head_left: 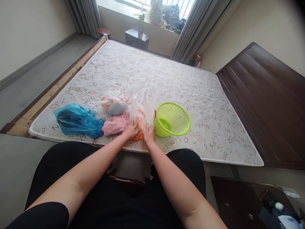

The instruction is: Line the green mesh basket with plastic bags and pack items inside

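On the mattress in front of me lies a flattened white plastic bag (pixel 140 111) with orange print. My left hand (pixel 130 130) rests at its left edge, fingers spread, close against a pink cloth (pixel 115 125). At the bag's lower right is my right hand (pixel 150 135), with thumb and fingers apart, close to a green plastic basket (pixel 161 128). The basket is tilted, and its mouth shows no contents. A bunched blue plastic bag (pixel 76 119) lies left of the cloth. Behind the cloth sits a knotted white bag (pixel 116 105) holding something I cannot make out.
The letter-printed mattress (pixel 190 92) sits in a wooden bed frame (pixel 56 86) with a dark headboard (pixel 264 105) on the right. A nightstand (pixel 137 37) bearing a green bottle (pixel 141 24) stands beyond. At lower right is a dark cabinet (pixel 234 198).
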`<state>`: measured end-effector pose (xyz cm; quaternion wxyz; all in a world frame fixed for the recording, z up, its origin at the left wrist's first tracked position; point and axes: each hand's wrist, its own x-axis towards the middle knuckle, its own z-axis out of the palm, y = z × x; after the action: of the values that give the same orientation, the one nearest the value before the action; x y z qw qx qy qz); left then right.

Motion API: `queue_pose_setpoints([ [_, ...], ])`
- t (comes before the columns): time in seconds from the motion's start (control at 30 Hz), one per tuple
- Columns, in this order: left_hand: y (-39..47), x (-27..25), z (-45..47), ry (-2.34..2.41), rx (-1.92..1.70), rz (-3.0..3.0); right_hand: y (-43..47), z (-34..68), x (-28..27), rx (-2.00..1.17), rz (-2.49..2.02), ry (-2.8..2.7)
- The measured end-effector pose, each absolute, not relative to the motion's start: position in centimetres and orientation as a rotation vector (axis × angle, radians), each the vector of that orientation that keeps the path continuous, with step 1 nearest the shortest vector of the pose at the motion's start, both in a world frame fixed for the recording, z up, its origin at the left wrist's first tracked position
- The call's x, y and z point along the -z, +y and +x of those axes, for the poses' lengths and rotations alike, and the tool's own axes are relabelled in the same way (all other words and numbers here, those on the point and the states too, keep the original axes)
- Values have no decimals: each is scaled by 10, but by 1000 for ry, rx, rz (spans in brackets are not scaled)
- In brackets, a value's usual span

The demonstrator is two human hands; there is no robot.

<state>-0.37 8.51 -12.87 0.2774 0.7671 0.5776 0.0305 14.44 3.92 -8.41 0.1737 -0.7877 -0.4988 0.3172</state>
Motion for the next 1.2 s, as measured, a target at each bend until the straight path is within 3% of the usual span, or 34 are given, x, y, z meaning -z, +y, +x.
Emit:
queue_pose_setpoints([
  [0.17, 78, 140, 3, 1226, 21, 2104, 36, 148, 98, -1008, -2322, -1790],
  [0.37, 114, 104, -20, 1283, -17, 2106, 50, 155, 87, -1153, -2422, -1649],
  [0.6, 183, 47, -103, 1859, -517, 2146, 39, 131, 0, -997, -1745, -1696],
  [0.73, 193, 65, -149, 1932, -296, 1817, 16, 131, -18, -1111, -1412, -1721],
  [0.87, 184, 89, -156, 2000, -134, 1677, 20, 133, -8, -1107, -1426, -2002],
  [1.0, 183, 77, -147, 2170, -478, 1661, 37, 129, -3, -997, -1439, -2094],
  [1.2, 168, 6, -145, 2089, -956, 1709, 51, 127, -7, -743, -1392, -1896],
])
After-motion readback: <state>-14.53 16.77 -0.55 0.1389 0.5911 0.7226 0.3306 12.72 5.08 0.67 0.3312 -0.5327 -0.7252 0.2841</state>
